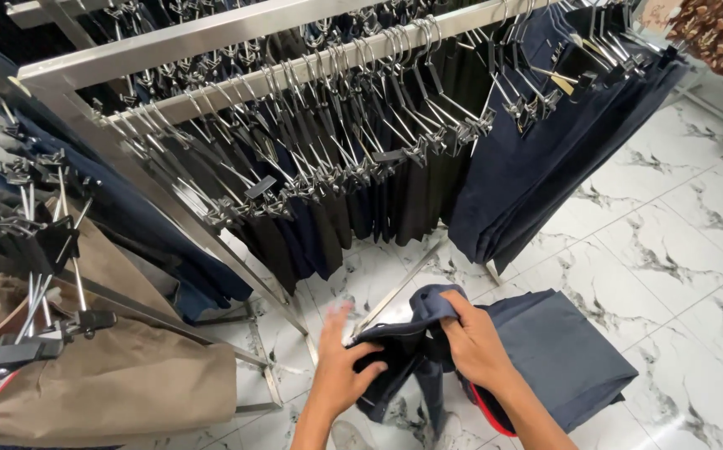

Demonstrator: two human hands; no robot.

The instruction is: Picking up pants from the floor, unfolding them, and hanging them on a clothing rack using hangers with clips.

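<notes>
My forearms are cut off at the bottom edge, and the lower part of the navy trousers I hold is bunched, so the legs are hard to tell apart. A red strip under my right wrist is too hidden to name. Two hands, both mine. My left hand has fingers half spread, thumb pinching the dark fabric at its right. My right hand is closed, clamping the waistband from above. The trousers sit between both hands, low in view, above the white marble floor. One grey-blue folded garment lies just right of my right hand. Two steel rails carry clip hangers with dark trousers; one tan pair hangs left.
</notes>
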